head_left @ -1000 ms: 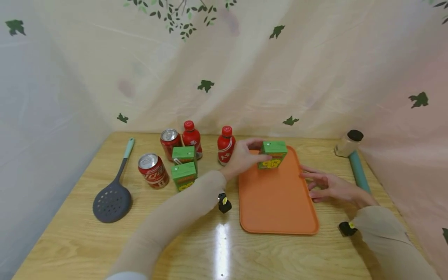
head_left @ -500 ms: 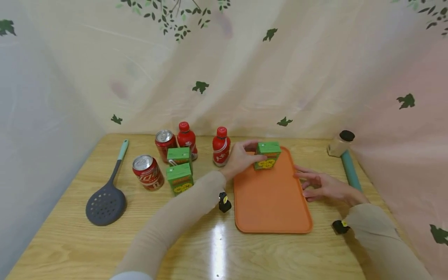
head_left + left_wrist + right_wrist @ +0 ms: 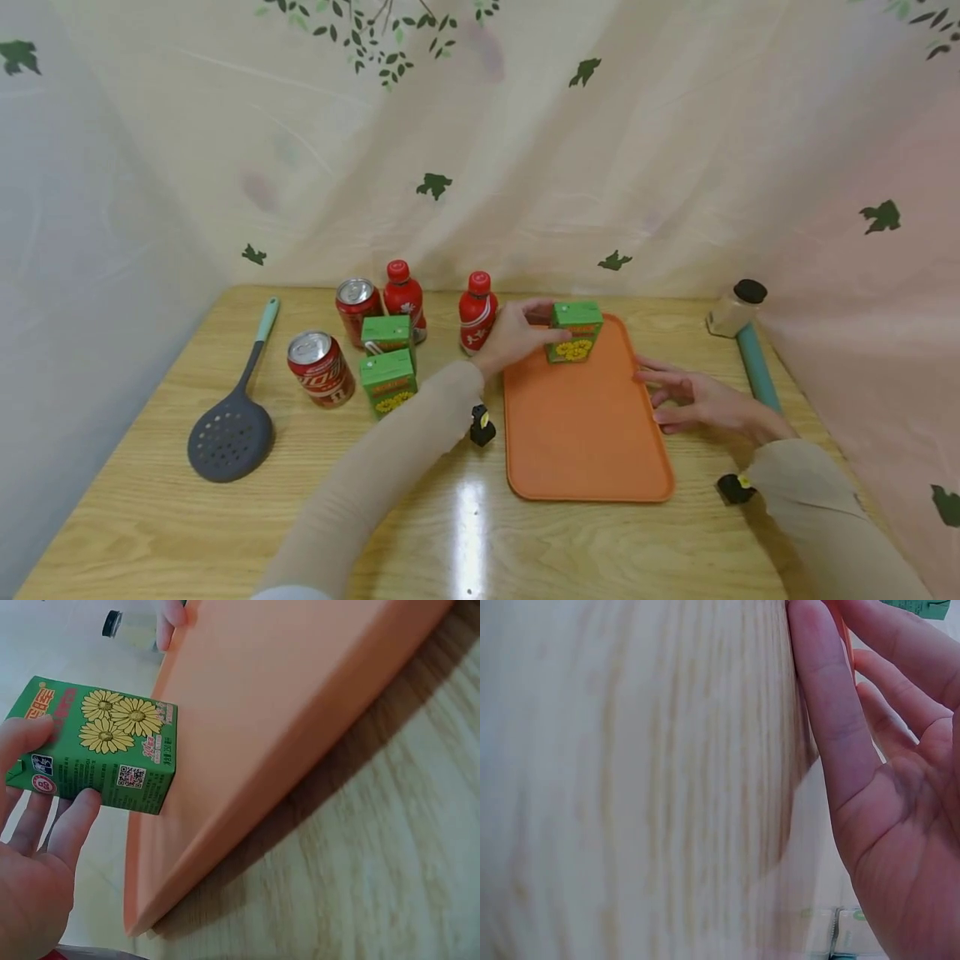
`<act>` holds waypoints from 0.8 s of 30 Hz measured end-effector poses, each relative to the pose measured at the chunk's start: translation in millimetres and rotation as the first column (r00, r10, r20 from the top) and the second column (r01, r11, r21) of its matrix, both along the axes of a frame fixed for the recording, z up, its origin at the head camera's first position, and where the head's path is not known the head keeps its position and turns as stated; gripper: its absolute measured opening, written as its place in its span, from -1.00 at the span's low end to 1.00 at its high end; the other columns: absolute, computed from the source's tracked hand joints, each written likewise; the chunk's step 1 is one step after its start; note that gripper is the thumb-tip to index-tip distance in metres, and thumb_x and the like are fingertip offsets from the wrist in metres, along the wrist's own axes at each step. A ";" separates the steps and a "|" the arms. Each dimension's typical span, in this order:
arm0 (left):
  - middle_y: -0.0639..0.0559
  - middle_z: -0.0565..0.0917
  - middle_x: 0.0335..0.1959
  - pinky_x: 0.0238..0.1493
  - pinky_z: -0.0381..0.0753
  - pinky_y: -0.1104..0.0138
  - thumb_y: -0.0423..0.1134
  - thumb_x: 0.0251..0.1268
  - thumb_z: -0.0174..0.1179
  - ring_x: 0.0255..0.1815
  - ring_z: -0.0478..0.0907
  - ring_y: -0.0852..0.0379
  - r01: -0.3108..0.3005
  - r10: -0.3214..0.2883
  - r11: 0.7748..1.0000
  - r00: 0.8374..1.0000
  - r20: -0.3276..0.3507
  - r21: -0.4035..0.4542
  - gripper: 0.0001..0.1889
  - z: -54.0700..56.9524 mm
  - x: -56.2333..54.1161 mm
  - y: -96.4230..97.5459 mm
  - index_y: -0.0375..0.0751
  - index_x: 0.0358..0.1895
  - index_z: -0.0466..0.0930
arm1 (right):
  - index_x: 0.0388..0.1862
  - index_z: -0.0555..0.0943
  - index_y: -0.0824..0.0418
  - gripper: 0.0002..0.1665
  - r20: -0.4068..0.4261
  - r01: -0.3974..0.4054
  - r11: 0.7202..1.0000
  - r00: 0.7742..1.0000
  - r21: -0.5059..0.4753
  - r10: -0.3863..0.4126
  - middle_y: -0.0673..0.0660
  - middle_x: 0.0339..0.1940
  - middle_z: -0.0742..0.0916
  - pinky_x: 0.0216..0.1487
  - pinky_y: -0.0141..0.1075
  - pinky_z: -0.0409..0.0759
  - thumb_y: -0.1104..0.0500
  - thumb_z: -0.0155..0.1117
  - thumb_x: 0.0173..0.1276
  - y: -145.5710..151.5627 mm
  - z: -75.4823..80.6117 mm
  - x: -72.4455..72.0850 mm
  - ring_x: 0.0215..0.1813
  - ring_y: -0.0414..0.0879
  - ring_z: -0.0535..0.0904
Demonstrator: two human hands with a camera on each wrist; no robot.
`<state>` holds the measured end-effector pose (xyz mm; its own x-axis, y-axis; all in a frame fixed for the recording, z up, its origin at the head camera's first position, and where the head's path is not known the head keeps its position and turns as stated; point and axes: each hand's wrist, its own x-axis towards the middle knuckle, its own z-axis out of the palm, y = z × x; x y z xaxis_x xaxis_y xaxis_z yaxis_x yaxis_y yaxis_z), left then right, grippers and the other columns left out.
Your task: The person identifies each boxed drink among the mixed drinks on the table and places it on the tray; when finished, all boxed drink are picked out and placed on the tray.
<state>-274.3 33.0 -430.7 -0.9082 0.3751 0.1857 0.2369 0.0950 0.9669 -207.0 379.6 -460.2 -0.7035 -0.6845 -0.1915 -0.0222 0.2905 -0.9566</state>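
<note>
In the head view my left hand (image 3: 517, 335) grips a green juice carton (image 3: 575, 333) with yellow flowers on its front. The carton stands upright at the far end of the orange tray (image 3: 588, 433). Seen from the left wrist, thumb and fingers lie on either side of the carton (image 3: 105, 746), its base at the tray surface. My right hand (image 3: 701, 400) rests at the tray's right rim, fingers fairly straight, fingertips touching the edge. The right wrist view shows this hand (image 3: 900, 780) close up, with a strip of orange rim behind the thumb.
Left of the tray stand two more green cartons (image 3: 388, 383), two red cans (image 3: 321, 371) and two red bottles (image 3: 477, 312). A slotted turner (image 3: 231, 437) lies far left. Right of the tray are a black-capped jar (image 3: 737, 308) and a teal cylinder (image 3: 759, 367). A curtain (image 3: 525, 167) hangs behind.
The head view shifted slightly. The left hand keeps its grip on the carton at the same place on the tray, and the right hand stays at the rim.
</note>
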 end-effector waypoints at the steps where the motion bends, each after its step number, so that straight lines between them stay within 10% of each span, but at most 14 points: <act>1: -0.02 0.76 -0.02 0.00 0.67 0.34 -0.31 0.12 0.54 -0.02 0.69 0.12 0.002 -0.002 1.000 1.000 0.001 -0.007 -0.48 0.5 -0.2 -0.5 -0.21 0.20 0.66 | 0.64 -0.01 0.35 -0.08 -0.006 -0.002 1.000 1.000 -0.001 0.002 -0.11 0.54 0.32 -0.06 0.00 0.73 0.40 0.24 0.46 -0.1 0.1 -0.4 0.10 -0.11 0.57; 24: -0.03 0.74 0.06 0.08 0.63 0.38 -0.33 0.18 0.50 0.04 0.67 0.14 -0.002 0.002 1.000 1.000 -0.013 -0.029 -0.44 -2.1 0.6 0.4 -0.19 0.28 0.61 | 0.62 -0.02 0.39 -0.10 -0.029 -0.025 0.999 0.999 -0.023 0.025 -0.19 0.56 0.30 -0.09 -0.01 0.73 0.42 0.23 0.46 0.4 -1.3 -0.6 0.08 -0.14 0.56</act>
<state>-273.7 33.3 -432.7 -0.9065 0.3786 0.1869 0.2496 0.1236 0.9604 -207.6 379.9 -461.5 -0.6912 -0.7059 -0.1549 -0.0569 0.2668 -0.9621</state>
